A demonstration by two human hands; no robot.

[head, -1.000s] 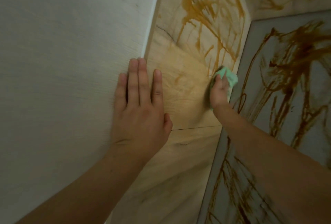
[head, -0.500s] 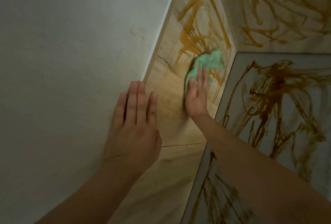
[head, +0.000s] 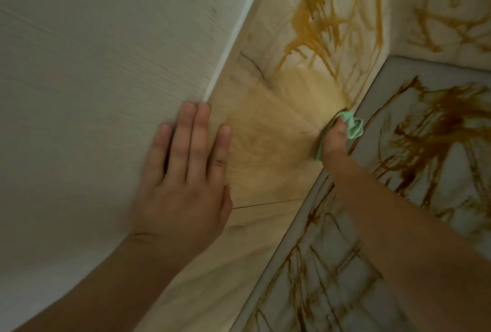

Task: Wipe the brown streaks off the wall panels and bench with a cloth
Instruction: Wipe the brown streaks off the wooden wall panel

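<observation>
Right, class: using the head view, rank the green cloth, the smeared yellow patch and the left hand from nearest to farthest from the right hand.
1. green cloth: gripped in the right hand itself.
2. smeared yellow patch: on the wood panel, just left of it.
3. left hand: flat on the white wall, farthest left.

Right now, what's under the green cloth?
The cloth is pressed by the right hand against the wooden wall panel, beside the bench edge. Whether that spot is stained cannot be seen: cloth and hand cover it.
</observation>
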